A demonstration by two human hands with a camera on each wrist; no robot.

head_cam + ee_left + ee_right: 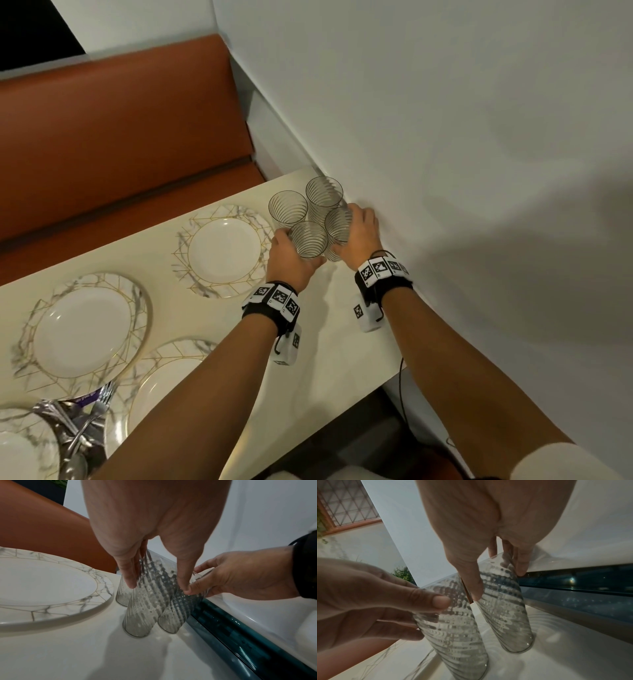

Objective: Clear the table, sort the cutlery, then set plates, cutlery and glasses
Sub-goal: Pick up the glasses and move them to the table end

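Note:
Several clear ribbed glasses stand bunched at the table's far right corner by the wall. My left hand grips the nearest glass, thumb on one side and fingers on the other, as the left wrist view shows on the same glass. My right hand grips the glass beside it, seen close up in the right wrist view. Both bases look down on the tabletop. Two more glasses stand free just behind.
Marble-rimmed plates lie on the cream table: one left of the glasses, others nearer me. Forks stick out of a foil packet at bottom left. The white wall runs close on the right; an orange bench lies beyond.

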